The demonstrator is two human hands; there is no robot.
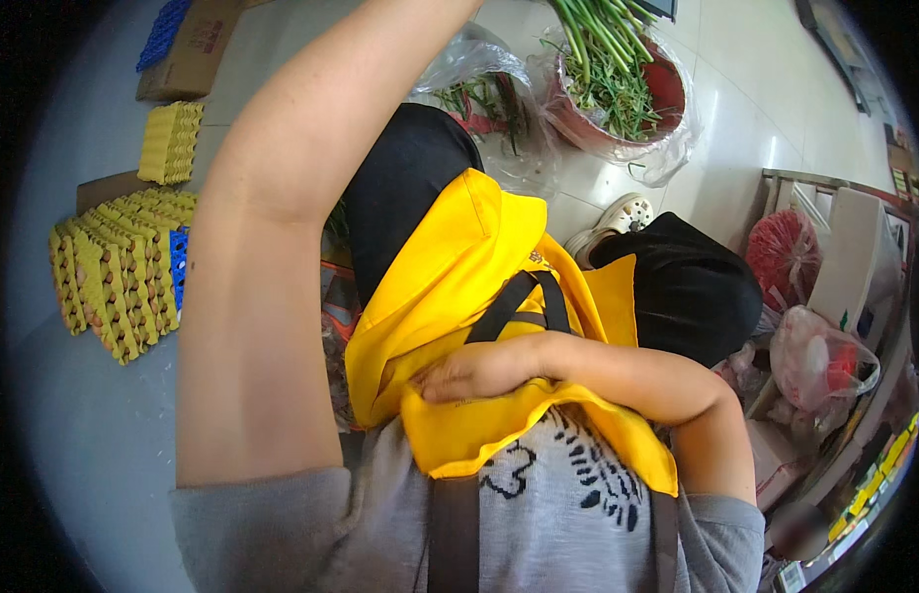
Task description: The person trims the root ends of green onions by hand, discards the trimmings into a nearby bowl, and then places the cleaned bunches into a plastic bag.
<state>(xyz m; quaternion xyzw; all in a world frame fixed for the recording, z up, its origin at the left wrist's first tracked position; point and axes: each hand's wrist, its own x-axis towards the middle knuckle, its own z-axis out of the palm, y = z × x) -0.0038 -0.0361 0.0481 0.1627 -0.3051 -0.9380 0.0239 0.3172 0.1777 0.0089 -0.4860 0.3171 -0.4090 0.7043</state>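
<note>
My right hand (478, 373) lies across the front of a yellow apron (445, 274), touching its folds at waist height. Motion blurs the fingers, and whether they grip the cloth is unclear. Black straps (504, 307) cross the apron above the wrist. My left arm (267, 193) reaches up past the top edge, so the left hand is out of view. Before me, a red bucket (663, 93) lined with clear plastic holds cut green trimmings (615, 104). Long green stalks (604, 33) extend over it and leave the frame at the top.
Left of the bucket, a clear plastic bag (522, 159) holds more green scraps. Stacked egg trays with eggs (122, 274) stand at the left, near a cardboard box (196, 48). A rack (823, 176) with bagged goods (819, 363) borders my right side.
</note>
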